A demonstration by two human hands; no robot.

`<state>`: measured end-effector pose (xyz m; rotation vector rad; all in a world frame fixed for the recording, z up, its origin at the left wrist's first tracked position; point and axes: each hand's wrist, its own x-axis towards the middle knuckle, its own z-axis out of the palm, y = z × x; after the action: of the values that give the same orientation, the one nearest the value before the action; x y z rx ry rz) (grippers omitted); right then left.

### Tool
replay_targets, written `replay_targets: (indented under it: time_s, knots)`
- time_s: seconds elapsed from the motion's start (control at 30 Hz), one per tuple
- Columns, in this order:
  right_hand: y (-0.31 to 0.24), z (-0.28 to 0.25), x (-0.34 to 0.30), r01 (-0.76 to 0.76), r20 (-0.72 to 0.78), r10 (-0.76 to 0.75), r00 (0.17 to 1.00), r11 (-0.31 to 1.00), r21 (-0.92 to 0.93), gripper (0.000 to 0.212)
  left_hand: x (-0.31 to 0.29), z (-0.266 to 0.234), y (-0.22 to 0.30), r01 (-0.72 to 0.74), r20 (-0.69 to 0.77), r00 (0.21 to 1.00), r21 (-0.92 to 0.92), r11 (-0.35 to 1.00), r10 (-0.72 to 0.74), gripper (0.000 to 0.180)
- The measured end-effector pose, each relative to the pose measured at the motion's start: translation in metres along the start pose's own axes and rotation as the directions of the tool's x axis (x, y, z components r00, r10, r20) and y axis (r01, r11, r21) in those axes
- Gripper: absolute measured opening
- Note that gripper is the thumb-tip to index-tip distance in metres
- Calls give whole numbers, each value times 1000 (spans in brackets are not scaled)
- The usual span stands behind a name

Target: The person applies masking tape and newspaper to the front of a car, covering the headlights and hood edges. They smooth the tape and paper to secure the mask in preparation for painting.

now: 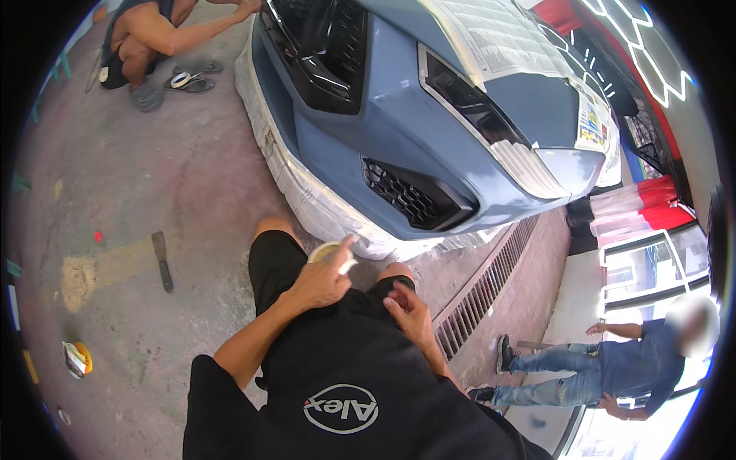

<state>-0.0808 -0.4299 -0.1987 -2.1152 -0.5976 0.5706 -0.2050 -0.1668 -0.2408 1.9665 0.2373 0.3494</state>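
My left hand [323, 282] is closed round a cream, ring-shaped roll of masking tape [325, 251], its index finger stretched toward the car. It is just short of the masked lower edge of a blue-grey car bumper [330, 149]. Whitish plastic sheeting [299, 188] with tape hangs along that edge. My right hand [411, 310] hovers over my right thigh, fingers loosely bent and apart, with nothing visible in it. A black honeycomb grille [410, 195] sits in the bumper ahead of it.
Newspaper [506, 38] covers part of the hood. On the floor at left lie a scraper [161, 261] and a yellow container [79, 359]. A drain grate [487, 280] runs at right. One person [149, 34] crouches far left; another person [629, 364] stands at right.
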Motion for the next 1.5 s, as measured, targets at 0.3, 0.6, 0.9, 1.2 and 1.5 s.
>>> replay_targets:
  time_s: [0.3, 0.6, 0.9, 1.2, 1.5]
  knots:
    - [-74, -32, 51, 170, 91, -191, 977, 964, 204, 59, 32, 11, 85, -102, 193, 972, -174, 979, 136, 93]
    - [-131, -39, 64, 445, -151, -442, 884, 895, -18, 13, 47, 5, 92, -178, 23, 981, -298, 938, 193, 80]
    - [-189, -33, 87, 584, -301, -598, 743, 799, -146, 11, 74, -51, 94, 29, -18, 999, -341, 940, -37, 39]
    - [-232, -1, 115, 675, -251, -718, 649, 696, -245, 17, 73, -77, 64, -231, -395, 892, 17, 973, 219, 20]
    - [-253, -25, 187, 637, -585, -482, 652, 767, 78, 27, -58, -55, -167, 699, -774, 575, 297, 650, -265, 61]
